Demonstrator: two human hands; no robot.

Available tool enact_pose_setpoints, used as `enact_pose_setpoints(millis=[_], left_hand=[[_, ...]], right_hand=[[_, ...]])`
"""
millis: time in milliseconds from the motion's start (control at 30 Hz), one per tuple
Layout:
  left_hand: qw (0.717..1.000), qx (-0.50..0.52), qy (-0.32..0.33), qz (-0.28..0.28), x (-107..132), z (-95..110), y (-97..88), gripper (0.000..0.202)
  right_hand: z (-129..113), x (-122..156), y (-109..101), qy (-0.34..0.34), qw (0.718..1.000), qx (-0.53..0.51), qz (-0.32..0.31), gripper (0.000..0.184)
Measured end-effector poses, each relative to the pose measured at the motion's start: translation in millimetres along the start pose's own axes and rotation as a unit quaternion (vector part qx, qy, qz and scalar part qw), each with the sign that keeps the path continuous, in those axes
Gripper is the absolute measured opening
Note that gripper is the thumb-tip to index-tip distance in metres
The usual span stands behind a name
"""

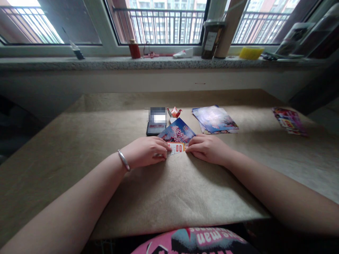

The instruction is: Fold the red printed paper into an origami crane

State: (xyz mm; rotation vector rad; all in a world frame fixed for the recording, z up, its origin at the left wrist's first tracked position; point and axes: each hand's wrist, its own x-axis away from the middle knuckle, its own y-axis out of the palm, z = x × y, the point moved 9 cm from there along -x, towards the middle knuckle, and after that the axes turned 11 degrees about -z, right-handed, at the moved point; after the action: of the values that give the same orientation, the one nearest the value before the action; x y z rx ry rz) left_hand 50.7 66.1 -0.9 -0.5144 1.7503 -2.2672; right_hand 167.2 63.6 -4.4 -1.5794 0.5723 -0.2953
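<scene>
On the broad tan-covered table (106, 113), the left hand (147, 151) and right hand (209, 148) pinched the lower edges of a blue, pink-lettered paper sheet (178, 131) between them, seemingly mid-fold, whose next crease probably called for aligned edges, near a small red-orange folded-paper figure (174, 113).

Paper (180, 129) on tbl (185, 197), phone (155, 129) behind-L, origami (174, 113) behind, sheet pile (215, 120) behind-R.

The folded sheet (180, 130) is paper, the bangle (123, 160) shiny metal.
</scene>
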Motion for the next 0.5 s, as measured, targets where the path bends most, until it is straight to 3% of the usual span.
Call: enact_pose_setpoints(millis=[500], left_hand=[[0.998,0.057,0.003,0.009,-0.1,-9.1,2.0,0.007]], right_hand=[[23.8,14.1,-9.3,0.052,0.998,-0.024,-0.024,0.022]])
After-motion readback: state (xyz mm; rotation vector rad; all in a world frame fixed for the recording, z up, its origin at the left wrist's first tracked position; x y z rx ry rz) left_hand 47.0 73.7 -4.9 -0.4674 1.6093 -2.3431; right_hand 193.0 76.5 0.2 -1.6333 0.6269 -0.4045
